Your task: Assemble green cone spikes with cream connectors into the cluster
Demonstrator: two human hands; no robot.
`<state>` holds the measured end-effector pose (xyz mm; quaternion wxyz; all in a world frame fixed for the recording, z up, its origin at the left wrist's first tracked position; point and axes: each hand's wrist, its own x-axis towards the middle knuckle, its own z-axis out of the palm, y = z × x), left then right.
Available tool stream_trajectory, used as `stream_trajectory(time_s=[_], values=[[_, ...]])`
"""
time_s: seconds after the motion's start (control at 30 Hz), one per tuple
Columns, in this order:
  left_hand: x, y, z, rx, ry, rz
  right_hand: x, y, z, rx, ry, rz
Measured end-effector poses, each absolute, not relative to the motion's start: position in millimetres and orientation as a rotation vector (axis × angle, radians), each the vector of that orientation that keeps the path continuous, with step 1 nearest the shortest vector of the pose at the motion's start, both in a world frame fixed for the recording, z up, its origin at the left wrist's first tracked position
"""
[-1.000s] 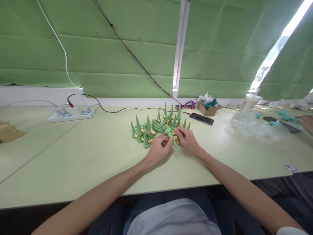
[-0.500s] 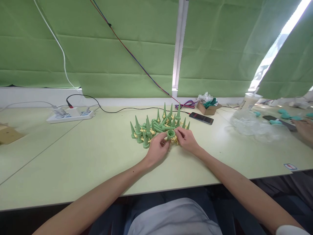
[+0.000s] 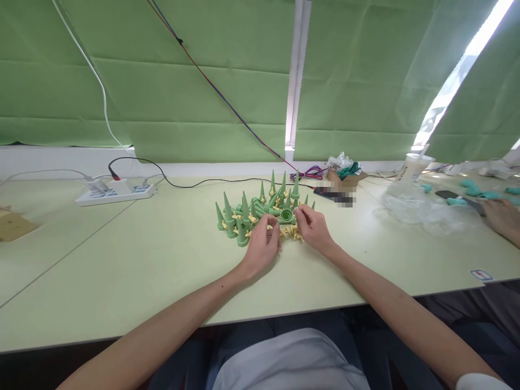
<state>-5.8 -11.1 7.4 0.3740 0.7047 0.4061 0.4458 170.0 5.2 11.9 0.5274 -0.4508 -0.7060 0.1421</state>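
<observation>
Green cones (image 3: 228, 208), overlapped past counting, being clustered mid-table (image 3: 170, 271); left hand (image 3: 262, 241) being held half-open; one open-ended cone (image 3: 286, 215) being framed between two hands; right hand (image 3: 314, 227) being bunched beside it, grip unclear; one phone (image 3: 323, 192), one cup (image 3: 414, 168) being seen rightward.

Green on Green, Touched with Yellow

Cones (image 3: 228, 210) green; fittings (image 3: 290, 233) pale yellow. Table (image 3: 162, 265) pale yellow-green, blinds (image 3: 203, 86) a deeper, plain green. Twin wires (image 3: 221, 97) red and blue; power strip (image 3: 87, 201) white with blue patches. Box (image 3: 344, 183) brown. Sticker (image 3: 481, 275) white, edged blue, marked red. Shirt (image 3: 292, 360) grey. Cup (image 3: 414, 167) whitish, with dark lettering.
</observation>
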Motion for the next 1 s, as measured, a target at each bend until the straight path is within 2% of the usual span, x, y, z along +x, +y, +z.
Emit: stream_trajectory(time_s=[0.3,1.0], values=[[-3,-4,3,1.508,0.832,1.057,172,5,12,-1.026,-1.721,0.337],[-5,-1,3,1.478,0.766,1.096,170,3,16,-0.991,-1.812,0.354]])
